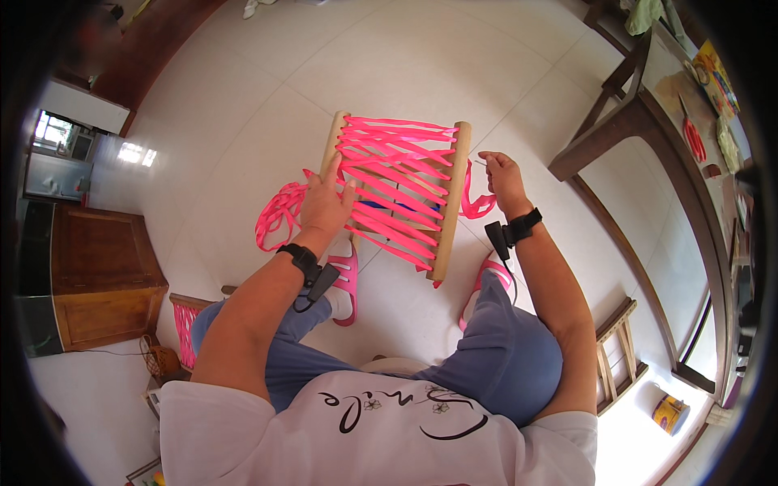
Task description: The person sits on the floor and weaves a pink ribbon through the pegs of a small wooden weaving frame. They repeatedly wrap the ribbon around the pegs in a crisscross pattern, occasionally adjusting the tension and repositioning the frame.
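A wooden frame, apparently a stool, stands before me with bright pink ribbon crisscrossed between its left rail and its right rail. My left hand grips the left rail, thumb toward the ribbon strands and index finger along the wood. Beside that hand, on its outer side, hangs a looped bundle of pink ribbon. My right hand is apart from the frame, to the right of it. A thin metal needle or hook is pinched in its fingertips. Between this hand and the right rail hangs a ribbon loop.
Pink slippers are on my feet, below the frame. At right stands a dark wooden table bearing red-handled scissors. A bare wooden frame and a yellow tin are lower right. Another pink-woven piece is at left.
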Demonstrator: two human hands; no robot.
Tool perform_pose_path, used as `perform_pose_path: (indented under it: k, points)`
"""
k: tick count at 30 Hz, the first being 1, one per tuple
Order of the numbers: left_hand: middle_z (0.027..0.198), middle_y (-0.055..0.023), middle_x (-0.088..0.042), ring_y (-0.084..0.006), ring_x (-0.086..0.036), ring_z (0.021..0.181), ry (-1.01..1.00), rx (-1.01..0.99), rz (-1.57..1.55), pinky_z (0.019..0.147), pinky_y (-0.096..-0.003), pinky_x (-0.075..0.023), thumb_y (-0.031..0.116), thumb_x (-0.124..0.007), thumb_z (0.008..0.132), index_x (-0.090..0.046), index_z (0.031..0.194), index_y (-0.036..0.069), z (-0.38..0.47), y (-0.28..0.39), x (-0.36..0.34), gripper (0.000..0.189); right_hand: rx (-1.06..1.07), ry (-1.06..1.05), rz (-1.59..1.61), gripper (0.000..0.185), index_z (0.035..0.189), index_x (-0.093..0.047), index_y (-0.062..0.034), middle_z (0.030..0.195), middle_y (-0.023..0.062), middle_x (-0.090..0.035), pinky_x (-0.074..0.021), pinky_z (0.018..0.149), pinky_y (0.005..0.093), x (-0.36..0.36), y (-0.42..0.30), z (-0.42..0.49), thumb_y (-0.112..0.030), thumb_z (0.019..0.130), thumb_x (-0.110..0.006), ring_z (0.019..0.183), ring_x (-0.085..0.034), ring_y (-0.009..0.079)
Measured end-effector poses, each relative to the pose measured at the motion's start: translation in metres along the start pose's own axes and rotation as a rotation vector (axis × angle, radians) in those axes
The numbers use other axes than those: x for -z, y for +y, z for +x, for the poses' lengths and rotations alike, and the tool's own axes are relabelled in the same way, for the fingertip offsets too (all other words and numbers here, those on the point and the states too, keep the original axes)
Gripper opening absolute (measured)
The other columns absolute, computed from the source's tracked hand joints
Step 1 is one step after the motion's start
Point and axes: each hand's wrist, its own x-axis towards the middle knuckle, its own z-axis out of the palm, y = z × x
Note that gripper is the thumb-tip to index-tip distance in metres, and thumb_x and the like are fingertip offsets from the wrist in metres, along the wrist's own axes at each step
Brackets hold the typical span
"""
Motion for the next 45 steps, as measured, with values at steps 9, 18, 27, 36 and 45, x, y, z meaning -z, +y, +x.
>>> perform_pose_path:
  k: [9, 18, 27, 36, 45]
  points:
    - [0.119, -0.0261, -0.051, -0.0412, -0.061, 0.101, 0.025, -0.028, -0.007, 0.084, -0.0482, -0.0528, 0.043, -0.055, 0.096, -0.027, 0.156, 0.030, 0.001, -0.003, -0.004, 0.067, 0.071, -0.023, 0.198, 0.027, 0.117, -0.064, 0.0035, 0.083, 0.0011, -0.054, -0.0433, 0.056, 0.0232, -0.011, 0.002, 0.009, -0.009, 0.099, -0.049, 0.064, -0.047, 0.0075]
    - [0.112, -0.0244, -0.053, -0.0426, -0.058, 0.102, 0.036, -0.043, 0.013, 0.084, -0.0497, -0.0510, 0.042, -0.055, 0.098, -0.029, 0.155, 0.027, 0.001, -0.003, -0.004, 0.064, 0.032, -0.101, 0.211, 0.025, 0.118, -0.060, 0.0080, 0.092, 0.0050, -0.062, -0.0486, 0.068, 0.0239, -0.020, -0.002, 0.013, -0.002, 0.097, -0.049, 0.075, -0.056, 0.0108]
    - [0.109, -0.0240, -0.053, -0.0425, -0.059, 0.099, 0.046, -0.050, 0.025, 0.083, -0.0494, -0.0515, 0.042, -0.055, 0.098, -0.029, 0.155, 0.027, 0.001, -0.004, -0.006, 0.065, 0.060, -0.113, 0.234, 0.017, 0.105, -0.062, 0.0048, 0.087, 0.0070, -0.063, -0.0488, 0.063, 0.0261, -0.026, 0.000, 0.024, 0.002, 0.095, -0.048, 0.070, -0.055, 0.0116]
    - [0.109, -0.0241, -0.053, -0.0427, -0.058, 0.099, 0.049, -0.059, 0.023, 0.083, -0.0497, -0.0510, 0.042, -0.055, 0.098, -0.029, 0.155, 0.027, 0.001, -0.004, -0.007, 0.065, 0.036, -0.117, 0.154, 0.017, 0.106, -0.061, 0.0040, 0.087, 0.0059, -0.063, -0.0480, 0.062, 0.0256, -0.028, -0.002, 0.019, 0.002, 0.095, -0.049, 0.070, -0.055, 0.0113]
    - [0.111, -0.0263, -0.053, -0.0434, -0.058, 0.101, 0.045, -0.064, -0.007, 0.084, -0.0493, -0.0504, 0.041, -0.056, 0.097, -0.029, 0.156, 0.025, 0.002, -0.005, -0.007, 0.066, 0.000, -0.155, 0.103, 0.015, 0.106, -0.061, 0.0026, 0.088, 0.0055, -0.062, -0.0484, 0.063, 0.0265, -0.020, 0.002, 0.009, -0.001, 0.095, -0.051, 0.070, -0.055, 0.0116]
